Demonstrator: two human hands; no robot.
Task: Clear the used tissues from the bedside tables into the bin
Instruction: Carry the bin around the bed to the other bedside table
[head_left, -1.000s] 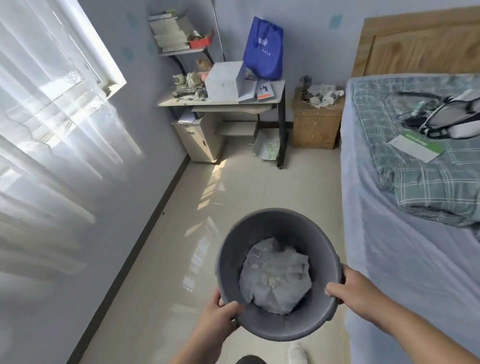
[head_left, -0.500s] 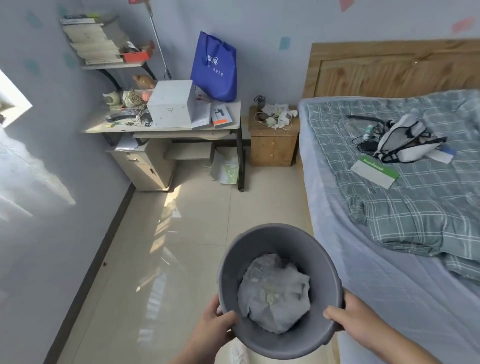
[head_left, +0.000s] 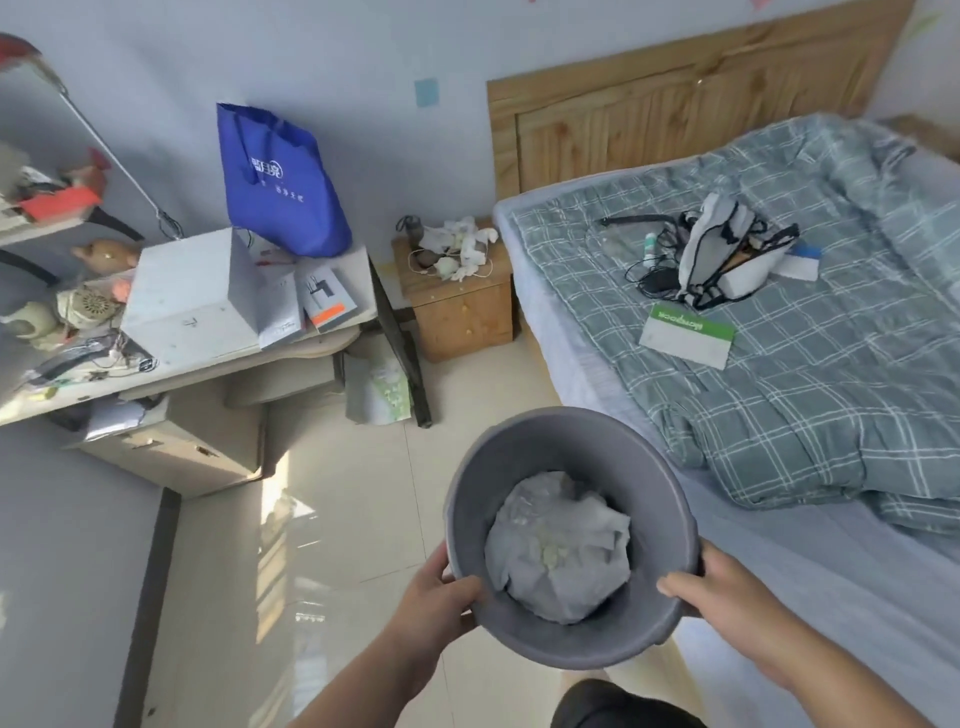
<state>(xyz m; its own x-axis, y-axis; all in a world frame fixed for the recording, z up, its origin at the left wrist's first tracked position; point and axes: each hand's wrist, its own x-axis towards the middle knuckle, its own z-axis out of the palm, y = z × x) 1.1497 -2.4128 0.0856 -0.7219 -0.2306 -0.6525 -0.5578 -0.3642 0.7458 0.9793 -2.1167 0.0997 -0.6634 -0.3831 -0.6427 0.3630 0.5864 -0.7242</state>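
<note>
Two hands on the bin, and the head camera is the only view I have.

Head view, near field: the grey bin (head_left: 550, 441) is carried low in front of the body, mouth tipped toward the camera. The left hand (head_left: 436, 597) grips the near-left rim, thumb hooked over the lip and fingers curled on the outer wall. The right hand (head_left: 722, 597) grips the near-right rim the same way. Neither hand is free. A crumpled pale liner (head_left: 561, 545) sits in the bottom; I cannot tell whether any tissues are already mixed in with it.

Head view, far field: the used tissues (head_left: 460, 241) lie in a loose white heap on top of the wooden bedside table (head_left: 462, 317), tangled with a white cable (head_left: 483, 270). The table stands against the wall between the desk (head_left: 218, 358) and the head of the bed (head_left: 779, 405). A blue bag (head_left: 280, 182) rests on the desk just left of it.

Key relation: the heap lies well apart from both hands, straight ahead and a little left of the bin, across open floor (head_left: 337, 493). It lines up almost directly beyond the left hand; the right hand sits toward the bed side. The heap spreads roughly side to side along the table top.

My read: the step in hand is the carry, with no tissue lifted from this table yet. One hand must let go of the rim to pick, and the left looks better placed. The cable could snag and come up with a handful.
</note>
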